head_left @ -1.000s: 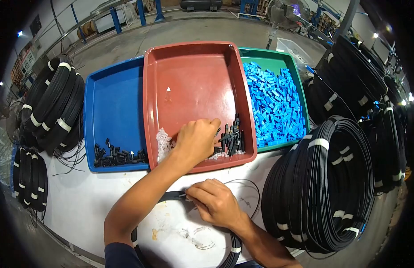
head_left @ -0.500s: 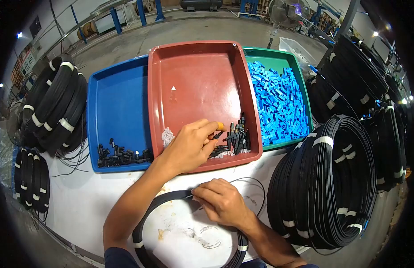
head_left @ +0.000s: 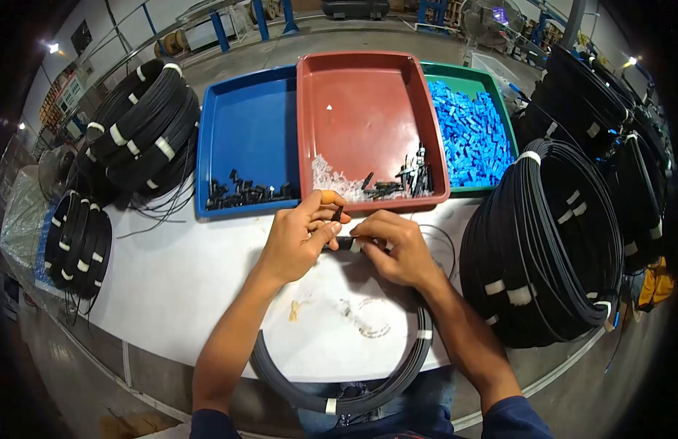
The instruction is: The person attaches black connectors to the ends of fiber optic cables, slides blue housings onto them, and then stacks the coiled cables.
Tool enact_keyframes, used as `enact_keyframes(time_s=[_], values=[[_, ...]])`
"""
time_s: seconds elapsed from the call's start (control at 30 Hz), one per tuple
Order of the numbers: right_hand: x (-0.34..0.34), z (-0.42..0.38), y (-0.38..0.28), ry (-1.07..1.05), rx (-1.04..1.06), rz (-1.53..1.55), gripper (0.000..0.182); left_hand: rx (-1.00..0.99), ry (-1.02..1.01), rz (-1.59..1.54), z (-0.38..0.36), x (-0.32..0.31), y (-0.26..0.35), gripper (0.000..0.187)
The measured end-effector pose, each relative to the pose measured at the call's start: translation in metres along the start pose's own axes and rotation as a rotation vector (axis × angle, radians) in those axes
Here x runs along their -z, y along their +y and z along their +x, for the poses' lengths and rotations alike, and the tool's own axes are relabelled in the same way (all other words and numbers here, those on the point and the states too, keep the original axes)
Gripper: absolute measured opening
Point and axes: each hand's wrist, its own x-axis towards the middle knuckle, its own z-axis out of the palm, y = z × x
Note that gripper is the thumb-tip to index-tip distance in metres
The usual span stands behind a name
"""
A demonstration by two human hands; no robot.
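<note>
My left hand [head_left: 298, 234] is closed on a small black connector [head_left: 337, 214], with orange wrapping on one fingertip. Close to its right, my right hand [head_left: 394, 247] pinches the far side of a black cable coil [head_left: 346, 395] at a white band. The coil lies over the white table [head_left: 178, 293] and its near side reaches past the table edge. Beyond my hands, a red tray [head_left: 361, 95] holds black connectors [head_left: 419, 172] and small clear pieces [head_left: 331, 179].
Left of the red tray is a blue tray [head_left: 247, 110] with black parts; right of it, a green tray [head_left: 492, 84] with blue pieces [head_left: 470, 135]. Large black coils stand at right [head_left: 544, 249] and left [head_left: 145, 132], with smaller coils [head_left: 79, 241] at the left table edge.
My left hand has come back from the red tray with a black connector, and is now beside my right hand. The view has shifted, and the coil's near side now shows.
</note>
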Motion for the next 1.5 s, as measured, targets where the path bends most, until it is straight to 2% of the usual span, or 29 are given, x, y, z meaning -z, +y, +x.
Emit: enact_keyframes(time_s=[0.17,0.2,0.33,0.4,0.53,0.6,0.67,0.8,1.13,1.23,1.3,1.43,1.5], values=[[-0.001,0.002,-0.001,0.015,0.004,-0.028,0.020,-0.046,0.019,0.058,-0.016,0.003,-0.016,0.026],[-0.001,0.003,0.001,0.032,0.051,-0.038,0.019,-0.044,0.021,0.056,-0.017,0.004,-0.017,0.026],[0.001,0.000,0.002,0.045,0.002,-0.028,0.017,0.016,-0.023,0.138,-0.016,0.006,-0.016,0.021],[0.002,0.000,0.001,0.056,0.007,-0.032,0.016,-0.054,0.006,0.138,-0.015,0.006,-0.028,0.024],[0.001,0.002,0.000,0.064,-0.020,-0.008,0.013,-0.090,0.031,0.163,-0.018,0.001,-0.015,0.034],[0.001,0.001,-0.001,0.070,-0.015,-0.003,0.012,-0.228,0.077,0.270,-0.018,0.000,-0.020,0.044],[0.002,0.002,-0.007,0.051,-0.124,0.046,0.011,-0.249,0.076,0.308,-0.019,-0.001,-0.019,0.045],[0.002,0.003,-0.009,0.095,-0.108,0.029,0.011,-0.311,0.077,0.365,-0.018,-0.003,-0.026,0.044],[0.009,0.003,-0.010,0.038,-0.142,-0.060,0.012,-0.353,0.018,0.366,-0.021,-0.005,-0.027,0.043],[0.008,0.003,-0.011,0.008,-0.176,-0.065,0.014,-0.324,-0.029,0.466,-0.022,-0.005,-0.028,0.045],[0.007,0.003,-0.010,-0.002,-0.186,-0.069,0.014,-0.449,0.028,0.447,-0.021,-0.007,-0.034,0.046],[0.006,0.003,-0.010,-0.012,-0.207,-0.071,0.016,-0.465,0.023,0.429,-0.021,-0.006,-0.035,0.043],[0.005,0.002,-0.010,-0.022,-0.200,-0.091,0.015,-0.352,-0.003,0.387,-0.022,-0.005,-0.029,0.041]])
